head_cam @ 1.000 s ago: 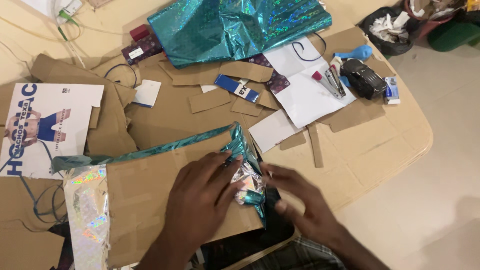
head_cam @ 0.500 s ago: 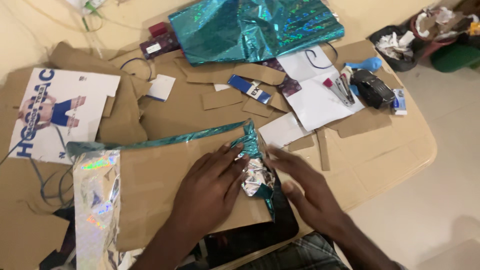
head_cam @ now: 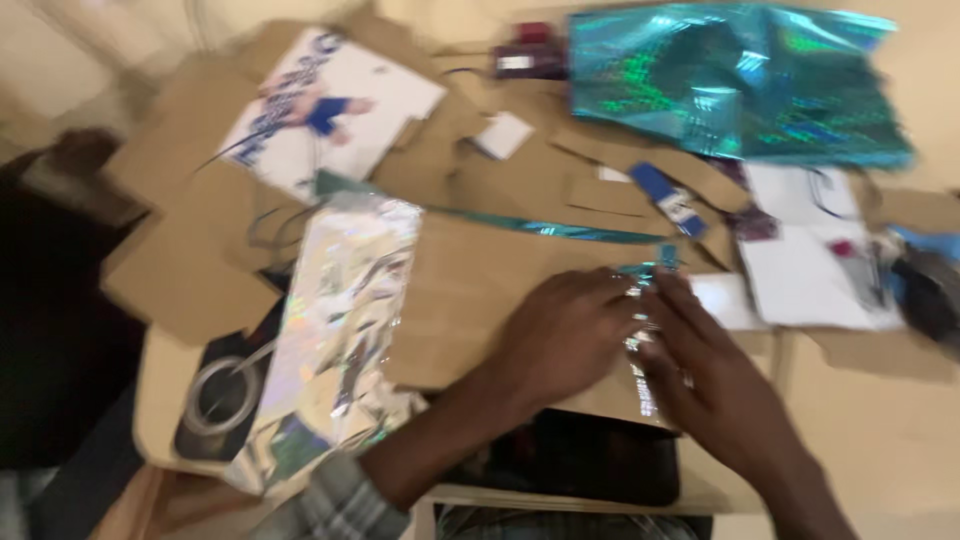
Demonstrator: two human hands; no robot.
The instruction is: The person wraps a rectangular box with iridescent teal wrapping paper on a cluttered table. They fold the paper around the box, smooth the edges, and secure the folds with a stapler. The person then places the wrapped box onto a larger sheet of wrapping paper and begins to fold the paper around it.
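Hands meet at the right end of the cardboard sheet [head_cam: 480, 290], and we see both pressed flat there, fingers spread. Our left hand [head_cam: 565, 335] lies open on the cardboard; our right hand [head_cam: 715, 385] lies open over the crumpled silver foil [head_cam: 640, 350] folded round that edge. Teal foil trim [head_cam: 560, 230] runs along the sheet's far edge, and a silver holographic strip [head_cam: 340, 320] covers its left end. Farther back lies a teal foil sheet [head_cam: 730, 85]. Blur hides finer detail.

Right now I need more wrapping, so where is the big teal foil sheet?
In the head view, the teal foil sheet lies crumpled at the table's far right, beyond both hands.
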